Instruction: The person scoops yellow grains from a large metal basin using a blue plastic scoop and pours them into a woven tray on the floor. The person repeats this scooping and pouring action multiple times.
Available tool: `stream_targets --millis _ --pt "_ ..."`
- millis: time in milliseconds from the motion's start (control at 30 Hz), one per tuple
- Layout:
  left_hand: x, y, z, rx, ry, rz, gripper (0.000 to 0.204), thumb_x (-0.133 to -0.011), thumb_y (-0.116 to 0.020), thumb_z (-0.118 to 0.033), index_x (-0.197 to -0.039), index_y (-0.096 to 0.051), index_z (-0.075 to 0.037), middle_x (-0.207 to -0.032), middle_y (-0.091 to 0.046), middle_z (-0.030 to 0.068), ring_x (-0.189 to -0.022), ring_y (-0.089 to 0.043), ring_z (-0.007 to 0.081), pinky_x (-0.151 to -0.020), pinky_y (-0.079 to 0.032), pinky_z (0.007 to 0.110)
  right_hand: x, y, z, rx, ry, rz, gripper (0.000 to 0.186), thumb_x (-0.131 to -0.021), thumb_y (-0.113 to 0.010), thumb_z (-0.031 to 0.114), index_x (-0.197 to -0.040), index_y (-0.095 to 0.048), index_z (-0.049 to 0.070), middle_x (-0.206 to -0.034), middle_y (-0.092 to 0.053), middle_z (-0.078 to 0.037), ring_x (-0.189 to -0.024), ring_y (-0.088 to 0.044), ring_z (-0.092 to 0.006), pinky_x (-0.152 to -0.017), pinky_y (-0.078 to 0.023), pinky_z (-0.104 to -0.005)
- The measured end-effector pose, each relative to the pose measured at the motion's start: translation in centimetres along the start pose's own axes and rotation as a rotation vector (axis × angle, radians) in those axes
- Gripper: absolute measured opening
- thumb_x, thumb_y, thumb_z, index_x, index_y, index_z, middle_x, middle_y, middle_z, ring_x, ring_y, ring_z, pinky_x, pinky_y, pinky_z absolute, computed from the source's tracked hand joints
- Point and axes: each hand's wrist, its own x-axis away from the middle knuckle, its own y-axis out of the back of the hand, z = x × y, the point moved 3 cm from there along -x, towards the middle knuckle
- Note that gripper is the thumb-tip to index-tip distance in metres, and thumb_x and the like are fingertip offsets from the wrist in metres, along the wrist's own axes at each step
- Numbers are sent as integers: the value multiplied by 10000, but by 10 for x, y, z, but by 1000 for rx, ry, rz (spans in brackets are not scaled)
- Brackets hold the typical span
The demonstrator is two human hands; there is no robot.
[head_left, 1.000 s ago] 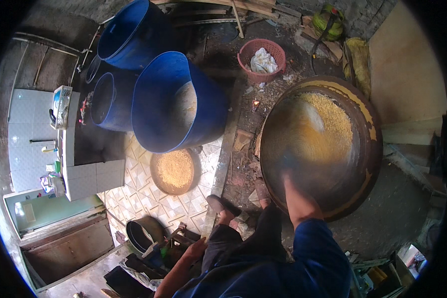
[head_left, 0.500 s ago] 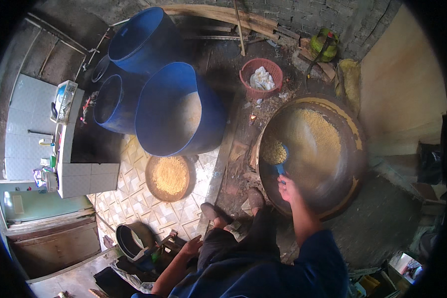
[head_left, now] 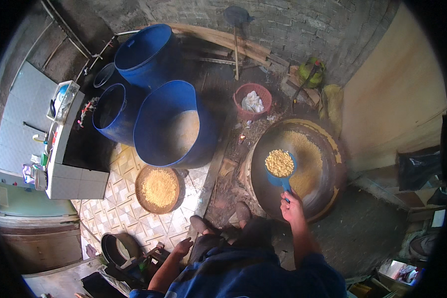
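My right hand (head_left: 293, 207) is closed round the handle of a blue plastic dipper (head_left: 285, 184). The dipper is heaped with pale yellow beans (head_left: 279, 163). It hangs over a big, wide round pan (head_left: 263, 203), where more beans lie in cloudy liquid along the far and right part. Beside my left thigh my left hand (head_left: 183, 246) hangs with its fingers loosely apart, and nothing shows in it. A shallow round basket (head_left: 143, 199) of yellow beans rests on the tiles ahead of my left hand.
A large blue tub (head_left: 146, 160) with pale contents stands beyond the basket, more blue barrels (head_left: 146, 69) behind it. A red plastic basket (head_left: 239, 113) holds white cloth. A green gas cylinder (head_left: 314, 72) stands by the wall. At the left are a tiled counter (head_left: 77, 183) and a dark pot (head_left: 129, 243).
My right hand has raised the bean-filled dipper from low in the pan, and its heaped top now shows. My head view has shifted; my left hand still hangs beside my thigh.
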Motion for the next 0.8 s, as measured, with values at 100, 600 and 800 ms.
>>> stream_targets --millis 100,600,800 --pt "-2 9 -1 192 80 -43 380 -805 -506 -83 -1179 -569 -74 -1355 -447 224 -1234 -459 347 -1027 -400 384 23 -23 8 -2 33 32 229 -885 -583 98 -1095 -511 154 -772 -509 4 -448 -376 -34 -383 -274 -175" --pt "62 13 16 989 620 -256 612 -888 -515 -402 -1335 -447 11 -1343 -485 200 -1232 -483 311 -1028 -369 353 63 -186 -48 366 -141 233 226 -862 -595 82 -1070 -511 101 -769 -548 -17 -428 -365 -40 -365 -273 -182" --pt "93 -46 47 1198 703 -305 622 -890 -519 -398 -1354 -420 4 -1356 -466 207 -1260 -457 300 -1048 -348 340 36 -273 -150 631 -385 430 202 -873 -579 82 -1061 -507 87 -748 -509 6 -454 -361 -25 -370 -258 -173"
